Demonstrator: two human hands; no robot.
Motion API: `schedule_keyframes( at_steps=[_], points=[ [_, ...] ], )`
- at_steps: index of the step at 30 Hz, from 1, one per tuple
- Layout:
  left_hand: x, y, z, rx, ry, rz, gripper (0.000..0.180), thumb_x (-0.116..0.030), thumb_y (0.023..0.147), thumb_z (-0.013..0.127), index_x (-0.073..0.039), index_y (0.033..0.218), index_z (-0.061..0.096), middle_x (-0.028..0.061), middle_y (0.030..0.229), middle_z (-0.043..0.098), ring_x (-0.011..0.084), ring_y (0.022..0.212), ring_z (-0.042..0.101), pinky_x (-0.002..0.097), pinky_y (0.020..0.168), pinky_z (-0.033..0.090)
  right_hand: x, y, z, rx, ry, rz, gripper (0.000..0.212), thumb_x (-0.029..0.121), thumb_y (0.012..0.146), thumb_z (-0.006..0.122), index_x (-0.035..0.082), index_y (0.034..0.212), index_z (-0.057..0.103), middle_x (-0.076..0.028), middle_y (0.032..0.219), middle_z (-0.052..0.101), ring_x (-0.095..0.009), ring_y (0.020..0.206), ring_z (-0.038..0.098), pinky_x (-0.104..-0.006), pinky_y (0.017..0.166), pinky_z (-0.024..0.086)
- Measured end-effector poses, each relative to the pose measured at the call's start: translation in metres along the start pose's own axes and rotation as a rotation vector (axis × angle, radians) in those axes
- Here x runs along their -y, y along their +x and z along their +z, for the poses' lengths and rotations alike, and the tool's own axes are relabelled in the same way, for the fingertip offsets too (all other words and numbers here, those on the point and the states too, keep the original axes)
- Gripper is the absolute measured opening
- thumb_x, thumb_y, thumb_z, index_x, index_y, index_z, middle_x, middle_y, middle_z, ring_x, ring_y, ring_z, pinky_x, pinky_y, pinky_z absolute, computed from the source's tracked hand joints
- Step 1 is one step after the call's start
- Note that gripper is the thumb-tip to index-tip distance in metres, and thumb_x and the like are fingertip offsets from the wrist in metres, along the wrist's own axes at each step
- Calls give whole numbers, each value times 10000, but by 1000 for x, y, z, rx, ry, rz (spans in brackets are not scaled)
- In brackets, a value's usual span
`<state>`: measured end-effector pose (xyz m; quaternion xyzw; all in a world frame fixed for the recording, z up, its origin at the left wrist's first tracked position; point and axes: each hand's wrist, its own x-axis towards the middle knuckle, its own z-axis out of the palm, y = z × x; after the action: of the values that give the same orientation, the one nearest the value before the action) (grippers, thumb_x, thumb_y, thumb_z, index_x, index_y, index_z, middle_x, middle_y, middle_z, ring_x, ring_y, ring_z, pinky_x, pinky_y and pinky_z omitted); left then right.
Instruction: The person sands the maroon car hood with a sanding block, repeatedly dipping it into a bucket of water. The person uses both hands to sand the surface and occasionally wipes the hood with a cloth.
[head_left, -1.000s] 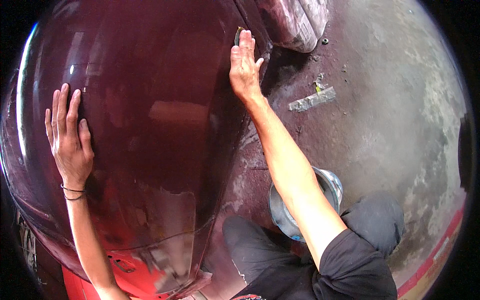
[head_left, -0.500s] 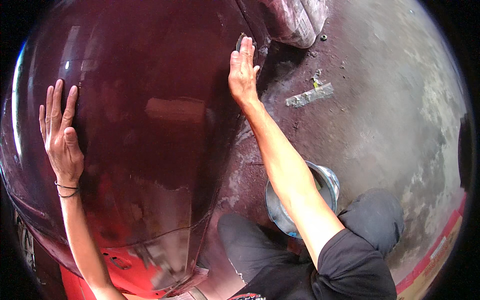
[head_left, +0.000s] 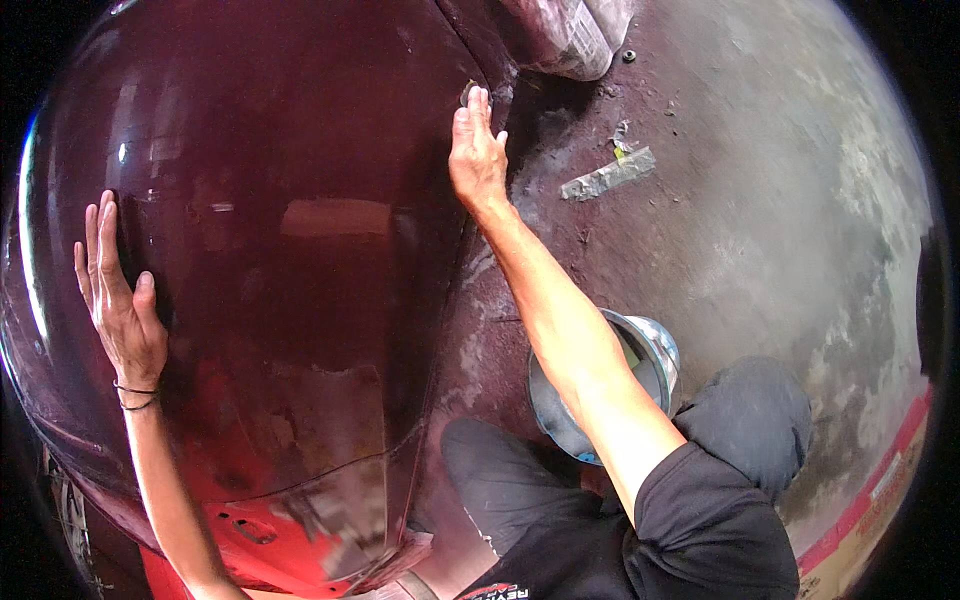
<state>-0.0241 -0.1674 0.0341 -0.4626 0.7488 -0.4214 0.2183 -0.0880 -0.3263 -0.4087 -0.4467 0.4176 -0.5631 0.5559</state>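
A glossy maroon car body panel (head_left: 300, 160) fills the left half of the view. My left hand (head_left: 125, 310) rests on it at the far left, fingers stretched out and thumb apart, with nothing held. My right hand (head_left: 478, 160) lies near the panel's lower edge, at the seam. Its extended fingers press a small dark pad (head_left: 467, 95) against the panel. Only the pad's rim shows beyond the fingertips, so its exact kind is hidden.
Under my right forearm stands a bucket (head_left: 545, 400), partly covered. A crumpled strip of tape (head_left: 608, 175) lies on the dusty floor (head_left: 760, 230). A paper-covered wheel (head_left: 572, 38) is at the top. Red-edged cardboard (head_left: 865, 530) lies at the lower right.
My left hand has slid slightly nearer to me, its fingers closer together. My right hand and the pad have shifted a little along the panel's edge; the whole view has moved slightly.
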Motion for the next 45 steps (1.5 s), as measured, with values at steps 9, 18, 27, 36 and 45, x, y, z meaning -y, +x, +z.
schedule_keyframes(
  at_steps=[9, 18, 27, 36, 45],
  points=[
    [1, -2, -1, 46, 183, 3, 567, -247, 1067, 531, -215, 1628, 456, -1, 1715, 414, 212, 1627, 285, 468, 1354, 164, -2, -105, 41, 21, 135, 45, 680, 424, 1167, 315, 93, 1731, 129, -168, 1801, 116, -407, 1655, 106, -714, 1260, 86],
    [-1, 2, -6, 40, 201, 18, 567, -235, 1060, 529, -200, 1622, 467, 19, 1712, 419, 213, 1625, 294, 466, 1351, 172, 61, 36, 12, -215, -35, -245, 625, 406, 1144, 341, 60, 1664, 350, -159, 1735, 337, -350, 1617, 281, -688, 1256, 212],
    [-3, 0, -5, 31, 193, 19, 560, -229, 1057, 531, -191, 1613, 481, 23, 1711, 422, 219, 1620, 308, 470, 1348, 180, 93, 42, 15, -187, -76, -221, 616, 407, 1147, 351, 54, 1651, 362, -215, 1703, 370, -388, 1566, 375, -677, 1213, 307],
    [-3, 0, -5, 30, 199, 17, 565, -234, 1054, 529, -201, 1616, 477, 23, 1714, 416, 216, 1619, 310, 472, 1347, 182, 37, -38, 19, -17, 121, -26, 674, 423, 1154, 330, 79, 1717, 195, -160, 1795, 156, -369, 1649, 173, -698, 1265, 161],
    [-3, 3, 1, 6, 193, 18, 555, -256, 1066, 518, -225, 1618, 471, 16, 1714, 414, 215, 1619, 309, 469, 1349, 176, 6, 14, 0, 20, 108, 117, 690, 459, 1158, 301, 99, 1726, 147, -132, 1807, 112, -347, 1657, 145, -727, 1248, 166]
  ],
)
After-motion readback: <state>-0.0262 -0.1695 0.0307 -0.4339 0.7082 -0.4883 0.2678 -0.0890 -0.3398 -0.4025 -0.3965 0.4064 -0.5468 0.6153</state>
